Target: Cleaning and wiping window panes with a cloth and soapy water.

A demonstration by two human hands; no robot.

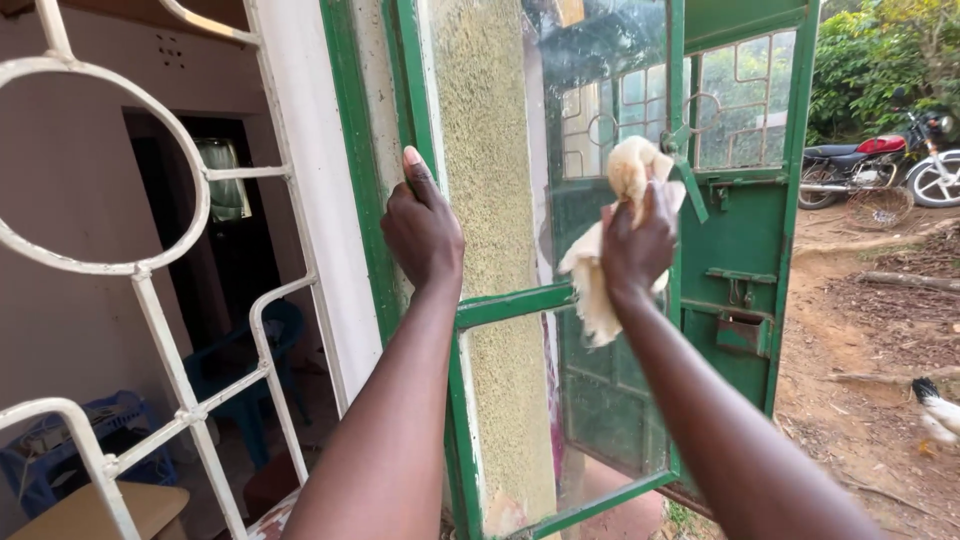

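Cloth [610, 255], pale cream and crumpled, is up against the glass pane [600, 120] of the open green window frame [510, 305], and that's where we're working from the head view. Our right hand [638, 245] has it bunched up, fingers closed around the wad, pressing it flat to the glass at about the height of the frame's latch, with a loose tail of fabric hanging down below the wrist. The pane shows smears and a hazy reflection of the grille.

Over on the other side, our left hand [422, 228] is closed on the frame's upright edge, thumb pointing up along the green paint, knuckles towards us. It sits just beside the rough, yellowish pebbled wall [490, 180] seen through the glass.

Both forearms reach up from the bottom of the view. To the left we have a white metal window grille [150, 300] with a big ring in it, and past it a dim room with a blue plastic chair [235, 365]. Out to the right there's bare dirt ground, a parked red motorcycle [880, 160] by the bushes, and a white chicken [935, 410] at the edge of view.
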